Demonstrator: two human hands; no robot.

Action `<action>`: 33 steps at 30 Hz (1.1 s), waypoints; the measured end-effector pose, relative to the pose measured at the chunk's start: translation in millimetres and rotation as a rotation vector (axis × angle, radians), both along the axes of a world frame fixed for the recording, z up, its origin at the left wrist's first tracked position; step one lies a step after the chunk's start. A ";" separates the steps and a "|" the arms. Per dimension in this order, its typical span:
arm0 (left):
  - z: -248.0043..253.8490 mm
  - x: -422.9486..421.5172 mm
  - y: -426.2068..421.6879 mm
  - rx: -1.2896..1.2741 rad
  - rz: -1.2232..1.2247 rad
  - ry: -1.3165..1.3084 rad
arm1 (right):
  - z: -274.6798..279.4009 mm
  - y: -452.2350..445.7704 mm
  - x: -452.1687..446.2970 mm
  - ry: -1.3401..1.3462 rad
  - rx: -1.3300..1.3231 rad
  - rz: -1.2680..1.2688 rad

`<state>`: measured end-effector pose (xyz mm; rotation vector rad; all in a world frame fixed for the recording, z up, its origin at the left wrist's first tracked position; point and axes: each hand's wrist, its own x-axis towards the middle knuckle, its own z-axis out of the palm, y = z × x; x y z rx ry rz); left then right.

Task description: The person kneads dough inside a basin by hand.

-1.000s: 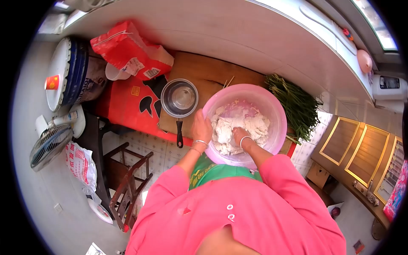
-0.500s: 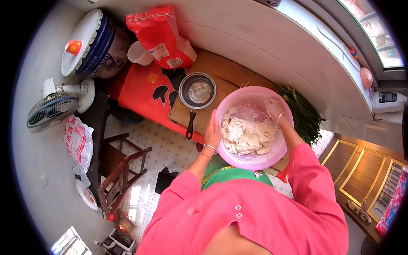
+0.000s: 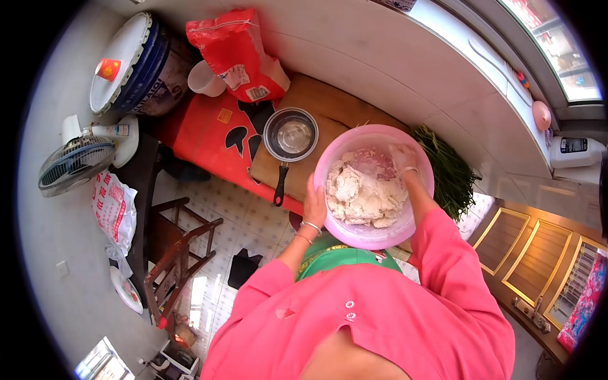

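Dough in pink bowl, one hand at the rim, one inside

Left to right: white plastic tub [image 3: 206,79] beside upright red bag [image 3: 244,57], both on the red-covered surface [image 3: 201,140]. Pan [image 3: 291,135] sits on a wooden board [image 3: 347,101], black handle toward the person. Left hand [image 3: 314,204] is against the pink bowl's [image 3: 333,151] left outer side, fingers extended; can't tell if it's gripping. Crumbly, pale dough [image 3: 364,195] fills the lower part of the bowl. Right hand [image 3: 402,156] is inside, at the upper right wall; blurred, can't tell finger spread. Long greens [image 3: 448,174] lie just right of the bowl.
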<state>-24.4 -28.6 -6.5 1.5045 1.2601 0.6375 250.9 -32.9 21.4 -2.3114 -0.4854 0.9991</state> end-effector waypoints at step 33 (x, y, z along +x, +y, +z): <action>8.7 24.4 50.6 0.149 -0.082 0.141 | -172.2 3.1 32.9 0.303 0.168 0.086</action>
